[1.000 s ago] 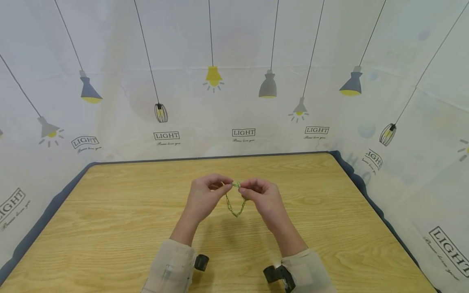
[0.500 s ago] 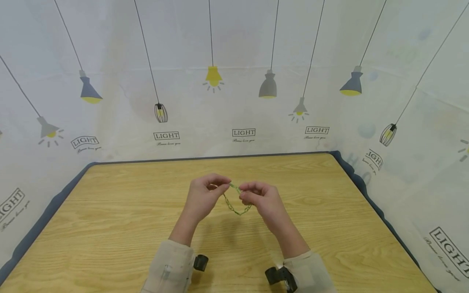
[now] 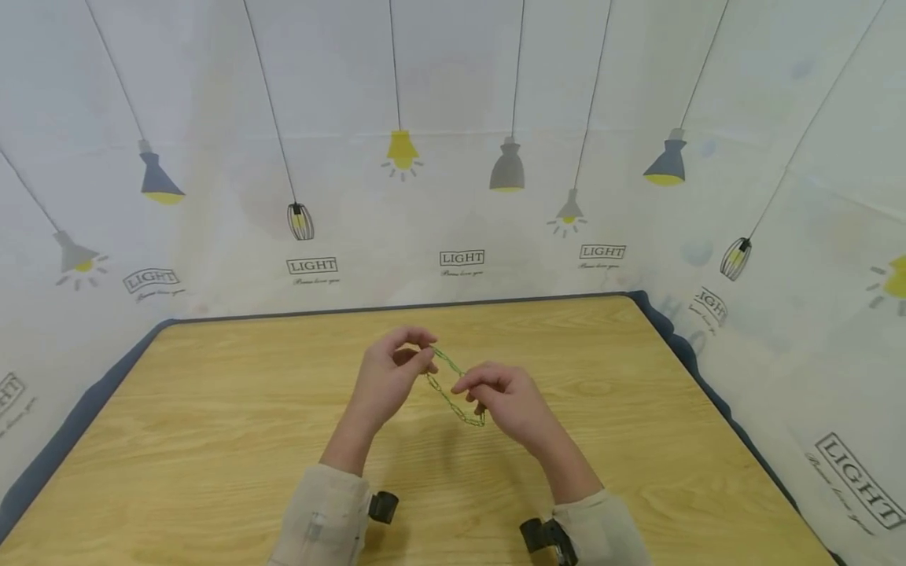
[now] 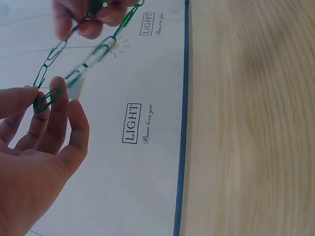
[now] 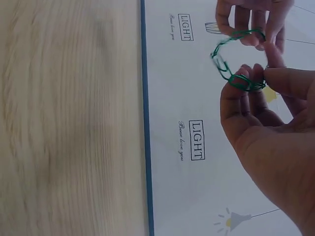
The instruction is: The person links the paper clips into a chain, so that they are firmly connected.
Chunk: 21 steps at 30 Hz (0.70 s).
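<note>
A loop of linked green paper clips hangs in the air over the table, stretched between two hands. At its upper left end the left hand pinches it between thumb and index finger. Lower down on the other side, the right hand pinches the chain with thumb and fingers. The left wrist view shows the paper clip chain running up from the left thumb and fingertips to the other hand, slightly blurred. In the right wrist view, clips of the chain lie across the right fingers.
The wooden tabletop spreads below the hands. A pale curtain printed with lamps and the word LIGHT stands along the back and both sides, with a dark blue border at the table edge. Black camera mounts sit on both sleeves.
The hands have moved apart; the right hand has gone down and slightly right, the left slightly up and left. The chain loop between them is drawn out longer. The head view has shifted slightly.
</note>
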Motion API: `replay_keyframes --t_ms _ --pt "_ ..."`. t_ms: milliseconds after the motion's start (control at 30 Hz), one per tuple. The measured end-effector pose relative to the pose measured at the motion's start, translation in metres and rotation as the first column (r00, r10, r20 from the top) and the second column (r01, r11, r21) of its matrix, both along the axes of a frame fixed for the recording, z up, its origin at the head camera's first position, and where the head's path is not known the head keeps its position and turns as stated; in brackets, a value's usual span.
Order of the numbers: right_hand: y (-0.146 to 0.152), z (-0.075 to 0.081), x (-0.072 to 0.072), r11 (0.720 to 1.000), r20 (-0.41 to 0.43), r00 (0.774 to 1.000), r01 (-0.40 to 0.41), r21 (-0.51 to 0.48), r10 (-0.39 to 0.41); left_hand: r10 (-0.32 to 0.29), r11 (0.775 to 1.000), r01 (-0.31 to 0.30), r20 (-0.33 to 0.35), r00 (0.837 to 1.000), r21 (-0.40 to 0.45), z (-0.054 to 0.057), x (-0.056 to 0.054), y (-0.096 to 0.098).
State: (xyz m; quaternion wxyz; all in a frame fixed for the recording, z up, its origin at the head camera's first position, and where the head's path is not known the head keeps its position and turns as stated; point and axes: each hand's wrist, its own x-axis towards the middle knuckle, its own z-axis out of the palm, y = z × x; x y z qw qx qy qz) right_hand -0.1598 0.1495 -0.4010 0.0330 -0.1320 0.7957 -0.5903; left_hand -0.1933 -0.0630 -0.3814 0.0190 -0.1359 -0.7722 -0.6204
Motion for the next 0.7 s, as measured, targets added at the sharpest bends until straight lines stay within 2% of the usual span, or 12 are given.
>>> replay_keyframes --t_ms 100,200,367,433,533,633,700 --pt "0.003 -0.0022 -0.0005 0.996 -0.054 0.999 0.014 0.092 -0.009 -0.033 0.999 0.031 0.044 0.998 0.045 0.0033 0.0001 -0.0003" --pt "0.0061 -0.0034 -0.0019 0.984 -0.102 0.993 0.072 0.166 -0.056 -0.091 0.993 0.084 0.093 0.991 0.083 0.0053 -0.0006 -0.0014" --pt "0.0093 -0.0025 -0.006 0.962 -0.15 0.98 0.161 0.222 -0.13 -0.187 0.978 0.172 0.142 0.972 0.116 0.0047 -0.0029 -0.0052" --pt "0.0101 -0.0015 -0.0067 0.956 -0.179 0.971 0.198 0.217 -0.161 -0.219 0.975 0.207 0.157 0.963 0.085 0.004 -0.0028 -0.0069" --pt "0.01 0.0002 -0.0072 0.938 -0.252 0.944 0.272 0.216 -0.215 -0.246 0.968 0.25 0.179 0.953 -0.003 0.0031 -0.0021 -0.0083" --pt "0.0083 0.0019 -0.0075 0.91 -0.321 0.917 0.325 0.259 -0.236 -0.232 0.956 0.259 0.189 0.954 -0.135 0.0026 -0.0019 -0.0076" --pt "0.007 0.0029 -0.0077 0.891 -0.345 0.914 0.326 0.316 -0.212 -0.215 0.941 0.255 0.189 0.958 -0.221 0.0027 -0.0022 -0.006"
